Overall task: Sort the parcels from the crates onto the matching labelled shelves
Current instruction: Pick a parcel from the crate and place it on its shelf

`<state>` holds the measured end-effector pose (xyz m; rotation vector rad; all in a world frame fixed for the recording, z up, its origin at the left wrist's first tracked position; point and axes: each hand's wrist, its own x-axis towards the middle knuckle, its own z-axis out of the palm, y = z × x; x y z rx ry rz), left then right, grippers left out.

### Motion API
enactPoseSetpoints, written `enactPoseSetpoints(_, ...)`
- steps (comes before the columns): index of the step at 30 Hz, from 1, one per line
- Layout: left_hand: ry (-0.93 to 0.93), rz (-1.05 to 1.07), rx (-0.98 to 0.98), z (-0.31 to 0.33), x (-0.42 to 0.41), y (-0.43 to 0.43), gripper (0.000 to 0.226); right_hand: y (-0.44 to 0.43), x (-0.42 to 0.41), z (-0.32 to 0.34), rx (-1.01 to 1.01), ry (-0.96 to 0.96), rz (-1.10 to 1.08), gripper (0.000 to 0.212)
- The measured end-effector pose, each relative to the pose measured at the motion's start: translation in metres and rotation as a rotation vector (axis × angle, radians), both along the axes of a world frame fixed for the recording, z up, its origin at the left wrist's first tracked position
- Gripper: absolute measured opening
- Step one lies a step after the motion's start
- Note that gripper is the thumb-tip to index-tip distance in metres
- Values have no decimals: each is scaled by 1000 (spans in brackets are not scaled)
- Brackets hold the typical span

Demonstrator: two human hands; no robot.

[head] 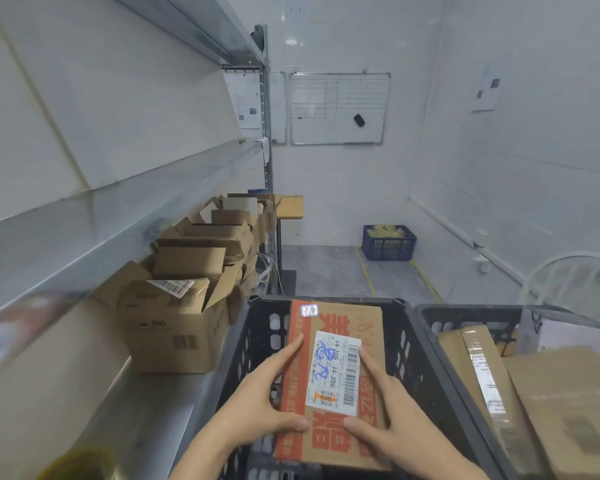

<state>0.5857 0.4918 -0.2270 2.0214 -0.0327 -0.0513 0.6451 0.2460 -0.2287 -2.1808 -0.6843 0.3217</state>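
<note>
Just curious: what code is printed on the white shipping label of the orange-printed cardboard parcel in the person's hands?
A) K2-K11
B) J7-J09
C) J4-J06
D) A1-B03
C: the white shipping label on the orange-printed cardboard parcel, held between the left hand and the right hand, reads J4-J06 in two places.

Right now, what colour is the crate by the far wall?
The far crate is dark blue, clearest in the head view.
</note>
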Motion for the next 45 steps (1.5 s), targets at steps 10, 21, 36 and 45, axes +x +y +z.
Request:
enactPoseSetpoints(10,-26,15,113,-4,2,-5,132,-2,5,-1,71,-30,-5,103)
enactPoseSetpoints(21,58,9,112,-1,-4,-9,128,-3,2,0,62,-22,3,102)
enactPoseSetpoints(36,-23,48,12,19,-10,-22,129,-11,0,43,-70,-151,19,99)
enactPoseSetpoints(45,-185,208,28,37,-10,-20,132,-18,-4,91,-296,-418,34,87)
